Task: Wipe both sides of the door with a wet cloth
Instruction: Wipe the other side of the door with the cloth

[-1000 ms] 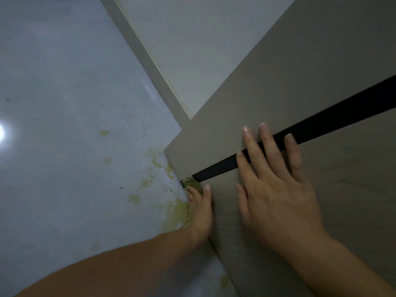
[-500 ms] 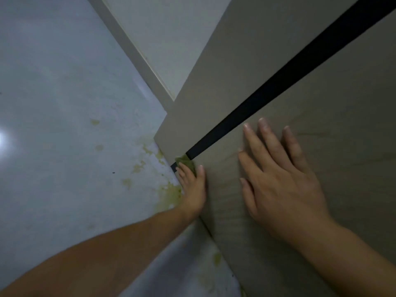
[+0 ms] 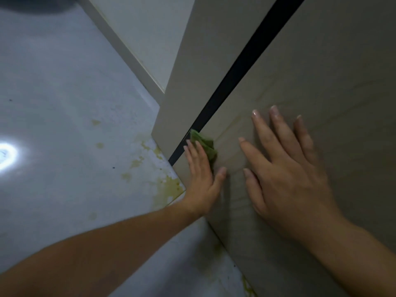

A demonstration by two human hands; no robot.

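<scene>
The beige door fills the right side of the head view, with a black stripe running diagonally down to its bottom corner. My left hand presses a green cloth flat against the door's lower part, just below the stripe's end and near the bottom edge. Most of the cloth is hidden under my fingers. My right hand lies flat on the door with fingers spread, a little to the right of the cloth, holding nothing.
A glossy grey floor lies to the left, with yellowish stains near the door's bottom corner and a bright light reflection. A white wall with a skirting board runs behind the door.
My left hand with the cloth has moved from the door's bottom edge up onto its face, and more of the cloth shows. The view has tilted so the stripe looks steeper.
</scene>
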